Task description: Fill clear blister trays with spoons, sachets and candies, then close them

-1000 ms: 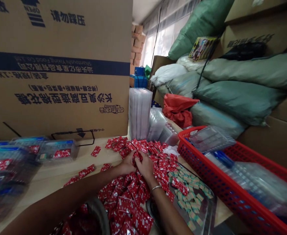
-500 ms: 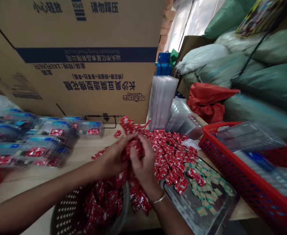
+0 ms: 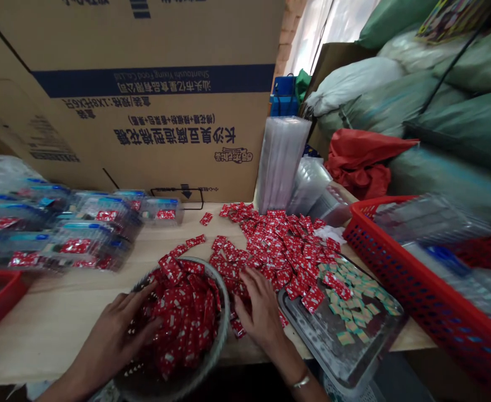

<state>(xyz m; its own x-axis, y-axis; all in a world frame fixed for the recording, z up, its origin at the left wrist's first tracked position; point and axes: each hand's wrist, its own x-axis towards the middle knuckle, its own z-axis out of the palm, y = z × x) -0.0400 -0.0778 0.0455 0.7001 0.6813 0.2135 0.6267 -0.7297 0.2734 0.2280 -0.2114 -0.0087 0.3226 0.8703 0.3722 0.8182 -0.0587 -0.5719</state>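
On a pale wooden tabletop [image 3: 52, 324], a round perforated grey bowl [image 3: 224, 321] sits at the near edge, heaped with glossy red foil sachets [image 3: 186, 312]. The left hand [image 3: 115, 335], fingers spread, lies flat on the heap, gripping nothing; the right hand [image 3: 262, 312], also open, presses on loose sachets between the bowl and a flat metal tray [image 3: 329, 335] of small green packets [image 3: 354, 312]. A red plastic mesh basket [image 3: 396, 296] flanks the tray; 1 printed cardboard box [image 3: 165, 111] walls the back.
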